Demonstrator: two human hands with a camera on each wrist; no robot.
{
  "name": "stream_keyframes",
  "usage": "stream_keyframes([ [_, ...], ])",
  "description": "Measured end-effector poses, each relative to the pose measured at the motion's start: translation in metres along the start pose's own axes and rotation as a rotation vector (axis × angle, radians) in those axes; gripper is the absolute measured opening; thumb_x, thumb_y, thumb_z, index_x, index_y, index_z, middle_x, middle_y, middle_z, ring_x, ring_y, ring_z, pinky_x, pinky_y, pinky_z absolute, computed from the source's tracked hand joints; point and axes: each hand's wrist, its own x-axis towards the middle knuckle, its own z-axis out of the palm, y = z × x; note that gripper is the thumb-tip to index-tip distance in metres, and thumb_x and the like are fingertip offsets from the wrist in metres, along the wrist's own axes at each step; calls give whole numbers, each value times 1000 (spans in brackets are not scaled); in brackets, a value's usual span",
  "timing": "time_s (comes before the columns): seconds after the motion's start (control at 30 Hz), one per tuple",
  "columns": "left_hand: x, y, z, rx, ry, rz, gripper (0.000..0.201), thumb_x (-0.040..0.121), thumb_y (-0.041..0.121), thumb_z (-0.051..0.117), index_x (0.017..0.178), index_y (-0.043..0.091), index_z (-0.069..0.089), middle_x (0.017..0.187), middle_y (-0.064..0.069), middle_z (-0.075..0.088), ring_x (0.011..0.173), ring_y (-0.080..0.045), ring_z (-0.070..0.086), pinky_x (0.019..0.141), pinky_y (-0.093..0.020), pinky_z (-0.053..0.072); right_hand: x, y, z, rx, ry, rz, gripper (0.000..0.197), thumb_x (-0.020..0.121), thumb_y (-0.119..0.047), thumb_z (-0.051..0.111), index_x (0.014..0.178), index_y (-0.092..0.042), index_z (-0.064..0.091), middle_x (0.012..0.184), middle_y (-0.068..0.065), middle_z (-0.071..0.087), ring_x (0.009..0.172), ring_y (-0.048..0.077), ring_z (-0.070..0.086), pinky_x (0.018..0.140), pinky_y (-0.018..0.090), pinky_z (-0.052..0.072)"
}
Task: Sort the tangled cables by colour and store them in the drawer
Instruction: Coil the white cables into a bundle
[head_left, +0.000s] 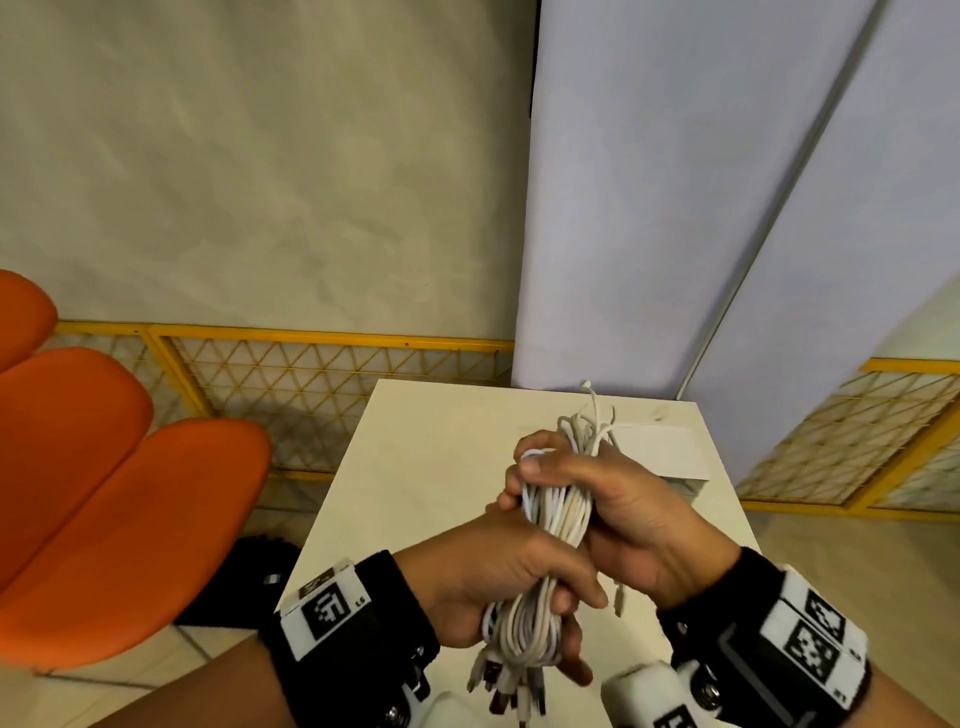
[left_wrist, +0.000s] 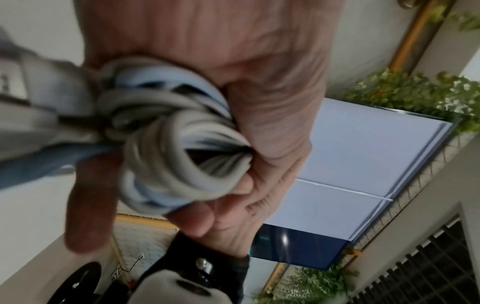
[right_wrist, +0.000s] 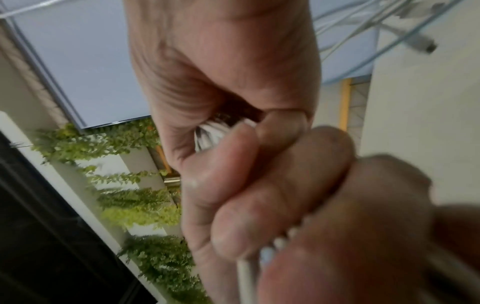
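Observation:
A thick bundle of white cables (head_left: 556, 525) is held upright above the small white table (head_left: 415, 467). My left hand (head_left: 519, 587) grips its lower part, with plug ends (head_left: 498, 686) hanging below the fist. My right hand (head_left: 587, 493) grips the upper part, thumb over the strands, and loose cable ends (head_left: 589, 421) stick out above it. The left wrist view shows coiled white cable loops (left_wrist: 182, 152) wrapped by my fingers. In the right wrist view curled fingers (right_wrist: 233, 174) close round white strands (right_wrist: 210, 135). No drawer is in view.
A white box (head_left: 670, 457) lies on the table behind my hands. Orange chairs (head_left: 104, 493) stand at the left. A yellow mesh fence (head_left: 311, 384) and pale panels (head_left: 649, 208) run behind the table. A dark object (head_left: 244, 577) sits on the floor.

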Motion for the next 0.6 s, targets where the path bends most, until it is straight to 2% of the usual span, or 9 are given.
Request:
stream_keyframes([
  [0.1,-2,2,1,65,-60,-74,21,83,0,65,70,11,53,49,-1,45,43,-13,55,53,-30,55,-3,-8,10,-41,35,-32,16,70,6,70,68,-7,60,56,12,49,50,24,52,74,40,52],
  [0.2,-1,4,5,110,-43,-103,25,86,4,67,69,14,52,46,3,41,38,-9,45,48,-23,44,-1,-10,16,-27,125,-50,32,72,-9,75,59,-13,46,47,7,34,40,21,35,57,32,41],
  [0.3,3,3,9,125,46,-70,32,86,3,69,63,17,52,44,3,37,35,-9,37,43,-21,36,6,-8,17,-38,265,-86,43,78,-15,77,57,-15,39,43,6,29,37,20,28,50,31,38],
  [0.4,8,0,10,177,166,14,29,82,0,71,63,12,52,48,-1,42,37,-12,41,44,-22,36,13,-7,15,-78,369,-124,39,83,-12,74,63,-11,40,41,6,27,34,18,26,45,28,34],
  [0.47,10,-4,8,251,230,74,18,78,0,75,74,7,59,55,-6,52,44,-17,52,49,-25,43,17,-7,13,-95,416,-140,37,85,-10,72,65,-10,41,40,6,27,32,18,26,44,28,32],
  [0.53,9,-9,6,350,241,114,18,73,3,78,80,8,63,65,-9,58,58,-23,57,59,-30,47,20,-9,9,-108,448,-138,39,86,-9,71,63,-14,41,40,6,28,31,18,27,43,27,31],
  [0.6,7,-12,4,413,231,124,18,72,5,78,82,8,63,69,-11,56,64,-23,53,60,-30,44,20,-9,8,-116,454,-119,37,87,-9,71,64,-14,43,40,6,29,31,18,27,42,26,32],
])
